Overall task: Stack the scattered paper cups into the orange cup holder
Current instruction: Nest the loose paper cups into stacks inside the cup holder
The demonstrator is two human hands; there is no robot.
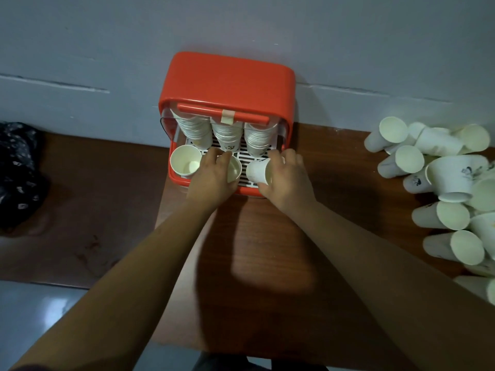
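Head view, the only view supplied.

**Location.** The orange cup holder (227,76) stood on the wooden table (267,250) against the wall, its front open over a white slatted tray (249,159).

**Count.**
- Three tall stacks of nested cups stood along the rear of the tray: left stack (194,129), middle stack (227,136), right stack (258,137).
- The cups in each stack were too tightly nested to count.
- One upright cup (184,163) stood at the front left of the tray.
- One cup was in each hand.
- The scattered pile (442,178) lay well apart on the table's right side. It held more than a dozen cups, mostly on their sides and overlapping, so an exact figure could not be given.

**Grip.**
- The left hand (211,175) had its fingers curled over the rim of the front-middle cup (234,170).
- The right hand (286,180) was wrapped round a tilted cup (258,171) above the tray's front right.

**Handling, as judged.**
- The cups appeared light and thin-walled, and likely to dent or go oval under a firm squeeze.
- The rolled rim looked the stiffest part, so a light hold on the wall just below it should serve.
- Nesting probably needs square alignment, as a skewed cup may jam or tip a stack.

**Other.** A dark patterned cloth (18,170) lay at the far left.
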